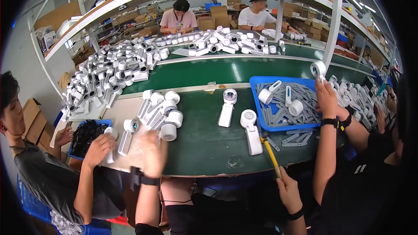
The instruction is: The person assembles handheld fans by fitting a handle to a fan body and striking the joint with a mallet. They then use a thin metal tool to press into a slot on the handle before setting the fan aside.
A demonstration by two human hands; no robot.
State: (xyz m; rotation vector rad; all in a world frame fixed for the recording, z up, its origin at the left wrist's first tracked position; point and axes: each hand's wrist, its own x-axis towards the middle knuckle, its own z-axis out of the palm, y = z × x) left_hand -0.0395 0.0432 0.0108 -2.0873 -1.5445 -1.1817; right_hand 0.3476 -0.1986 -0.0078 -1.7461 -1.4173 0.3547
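Note:
My left hand [153,154], with a dark band at the wrist, is smeared by motion, so its fingers cannot be read. It is over the front of the bench, just below a cluster of white handheld fans [169,131]. The fingers of my right hand [289,191] are wrapped round the yellow handle of a hammer [272,159]. The hammer's dark head is by the lower end of a white handheld fan [252,137] lying on the green mat. A second fan [227,106] lies farther back, its round head away from me.
A blue tray [254,100] holds grey strips and several white parts. Loose grey strips [296,139] lie before it. Fans are heaped at the far left [109,74]. One co-worker's hand [102,148] touches a fan at left; another's hand [325,98] raises one at right.

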